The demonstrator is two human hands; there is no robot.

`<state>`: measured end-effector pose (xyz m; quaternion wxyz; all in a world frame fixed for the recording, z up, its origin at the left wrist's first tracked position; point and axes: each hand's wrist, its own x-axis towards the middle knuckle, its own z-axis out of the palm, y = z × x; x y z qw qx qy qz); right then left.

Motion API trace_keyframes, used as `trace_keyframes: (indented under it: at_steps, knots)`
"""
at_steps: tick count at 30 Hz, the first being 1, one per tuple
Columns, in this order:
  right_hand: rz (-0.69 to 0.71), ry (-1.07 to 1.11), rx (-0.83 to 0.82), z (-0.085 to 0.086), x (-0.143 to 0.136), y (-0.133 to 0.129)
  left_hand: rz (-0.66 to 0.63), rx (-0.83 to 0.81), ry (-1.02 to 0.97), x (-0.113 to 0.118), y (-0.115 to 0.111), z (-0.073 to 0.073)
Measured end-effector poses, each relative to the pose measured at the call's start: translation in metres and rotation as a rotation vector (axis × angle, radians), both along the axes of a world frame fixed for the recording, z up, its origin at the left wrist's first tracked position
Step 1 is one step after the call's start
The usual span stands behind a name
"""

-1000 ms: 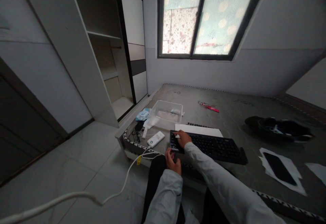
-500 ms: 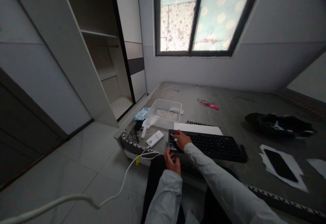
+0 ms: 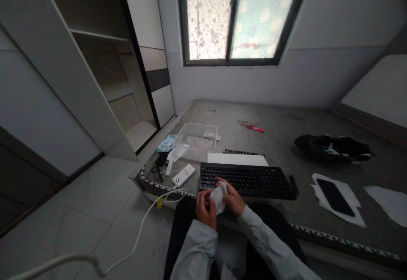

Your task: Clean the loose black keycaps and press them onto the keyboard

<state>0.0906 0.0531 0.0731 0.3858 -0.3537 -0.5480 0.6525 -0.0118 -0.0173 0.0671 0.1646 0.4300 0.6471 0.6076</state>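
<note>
A small white tissue (image 3: 218,198) is held between my two hands, just in front of the black keyboard (image 3: 248,180). My left hand (image 3: 206,208) has its fingers curled at the tissue's left side. On the other side, my right hand (image 3: 233,198) pinches the tissue near the keyboard's front edge. Behind the keyboard lies a white sheet or pad (image 3: 237,159). A white power strip or adapter (image 3: 183,175) with a cable sits left of the keyboard.
Behind the adapter stands a clear plastic box (image 3: 199,143). A red item (image 3: 252,127) lies farther back. To the right are a black cap-like item (image 3: 337,149), a dark phone-like slab (image 3: 335,197) on white paper and another paper (image 3: 389,203). An open cupboard (image 3: 117,102) stands left.
My right hand has come off the keyboard's left keys toward me and meets my left hand. The white tissue now shows spread between them. The view has shifted slightly right.
</note>
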Motion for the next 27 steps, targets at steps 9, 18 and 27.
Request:
trace_keyframes:
  at_steps: [9,18,27]
  knots:
    - [-0.193,0.16,-0.064,-0.005,0.042,-0.017,-0.38,-0.227,-0.336,0.026,0.017,-0.01]
    - [-0.256,0.219,-0.218,-0.018,0.072,0.005,-0.661,-0.216,-0.872,0.041,0.024,-0.006]
    - [-0.105,0.197,-0.268,-0.01,0.086,0.01,-0.574,-0.25,-1.066,0.044,0.036,0.012]
